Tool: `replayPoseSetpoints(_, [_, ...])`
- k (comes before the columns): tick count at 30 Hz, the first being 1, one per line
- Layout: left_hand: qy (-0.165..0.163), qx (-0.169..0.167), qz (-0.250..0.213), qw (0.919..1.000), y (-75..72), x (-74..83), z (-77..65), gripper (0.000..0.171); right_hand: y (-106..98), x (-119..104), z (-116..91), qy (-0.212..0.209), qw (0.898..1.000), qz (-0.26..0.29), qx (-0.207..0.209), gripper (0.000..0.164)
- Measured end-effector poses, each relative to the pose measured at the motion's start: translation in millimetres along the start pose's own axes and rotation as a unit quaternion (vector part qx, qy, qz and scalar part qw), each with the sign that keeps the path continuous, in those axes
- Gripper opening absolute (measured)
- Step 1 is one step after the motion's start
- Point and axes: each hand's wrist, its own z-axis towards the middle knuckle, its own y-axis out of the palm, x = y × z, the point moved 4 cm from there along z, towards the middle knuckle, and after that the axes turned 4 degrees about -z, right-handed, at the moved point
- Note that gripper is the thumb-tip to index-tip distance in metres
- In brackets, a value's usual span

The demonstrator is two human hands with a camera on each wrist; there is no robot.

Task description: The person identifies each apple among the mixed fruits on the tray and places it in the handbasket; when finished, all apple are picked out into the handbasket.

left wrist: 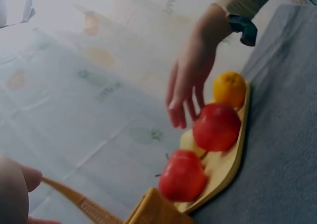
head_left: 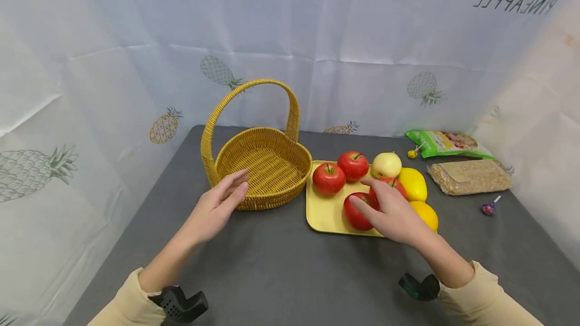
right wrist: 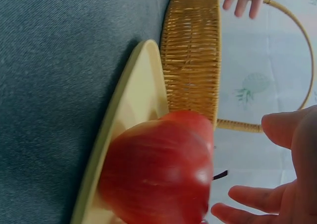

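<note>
My left hand (head_left: 217, 210) hovers at the near left rim of a yellow wicker basket (head_left: 267, 200) with a tall arched handle; its fingers are relaxed and hold nothing. Over a yellow tray (head_left: 323, 220) is my right hand (head_left: 394, 210), thumb and fingers spread apart. The nearest thing to it is a red apple (head_left: 355, 218), seen large in the right wrist view, with the fingers above it. Two more red apples (head_left: 329, 179) lie toward the back of the tray, and another apple (head_left: 393, 185) is partly hidden behind the right hand. The basket holds nothing.
Also on the tray are a pale pear-like fruit (head_left: 386, 165), a yellow mango-like fruit (head_left: 413, 184) and an orange (head_left: 425, 215). To the right lie a green packet (head_left: 448, 144), a bag of grains (head_left: 471, 177) and two lollipops (head_left: 488, 209). A pineapple-print curtain surrounds the table.
</note>
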Motion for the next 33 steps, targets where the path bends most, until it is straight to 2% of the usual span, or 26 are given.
replayPoseSetpoints(6, [0.019,-0.019,-0.092,0.9954,-27.5,-15.0,-2.4,0.039,3,9,2,0.009,1.000,-0.011,0.000,0.076])
replayPoseSetpoints(9, [0.027,-0.014,-0.110,0.9934,-42.3,-24.6,0.2,0.033,2,12,1,0.012,1.000,-0.016,0.001,0.075])
replayPoseSetpoints(11, [0.034,0.001,-0.110,0.9934,-48.0,-30.1,2.9,0.026,2,12,-1,0.015,1.000,-0.020,0.001,0.075])
replayPoseSetpoints(15, [0.047,0.027,-0.110,0.9925,-50.7,-39.1,7.3,0.016,2,13,-4,0.020,0.999,-0.032,0.003,0.074])
replayPoseSetpoints(22, [0.054,0.066,-0.148,0.9853,-53.6,-56.5,8.9,0.020,4,15,-9,0.022,0.999,-0.043,0.011,0.074])
replayPoseSetpoints(29, [0.031,0.105,-0.187,0.9762,-59.0,-79.2,13.0,0.024,7,20,-10,0.036,0.998,-0.045,0.008,0.080])
replayPoseSetpoints(33, [0.004,0.120,-0.223,0.9675,-60.8,-87.7,16.1,0.010,10,20,-8,0.039,0.998,-0.044,0.003,0.084])
